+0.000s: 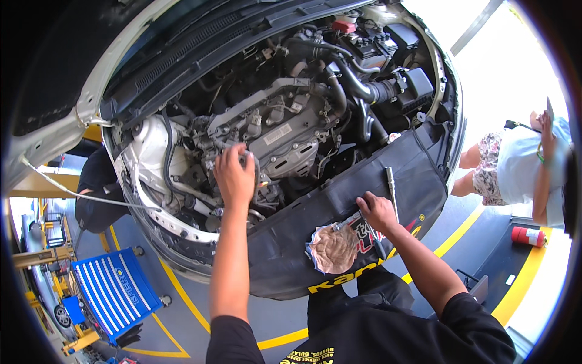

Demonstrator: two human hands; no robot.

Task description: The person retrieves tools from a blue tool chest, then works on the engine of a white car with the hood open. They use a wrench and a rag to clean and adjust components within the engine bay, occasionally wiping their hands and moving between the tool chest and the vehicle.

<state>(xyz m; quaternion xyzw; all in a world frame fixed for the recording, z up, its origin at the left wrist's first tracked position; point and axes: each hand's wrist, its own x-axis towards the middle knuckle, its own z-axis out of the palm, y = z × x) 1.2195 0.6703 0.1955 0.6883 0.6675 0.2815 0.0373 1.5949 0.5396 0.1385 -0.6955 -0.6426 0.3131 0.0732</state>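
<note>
My left hand reaches into the engine bay at the left end of the engine. Its fingers curl around a small dark part, too hidden to name. On the black fender cover rests my right hand, fingers bent and pressed together; whatever they hold, if anything, is hidden. Just beside that hand lies a long silver socket tool, its lower end running past the wrist. A crumpled, stained brown rag is spread on the cover, left of the right hand.
The raised hood is propped by a thin rod at the left. A battery and black air hoses fill the far right of the bay. A blue tool cart stands lower left. Another person and a fire extinguisher are at the right.
</note>
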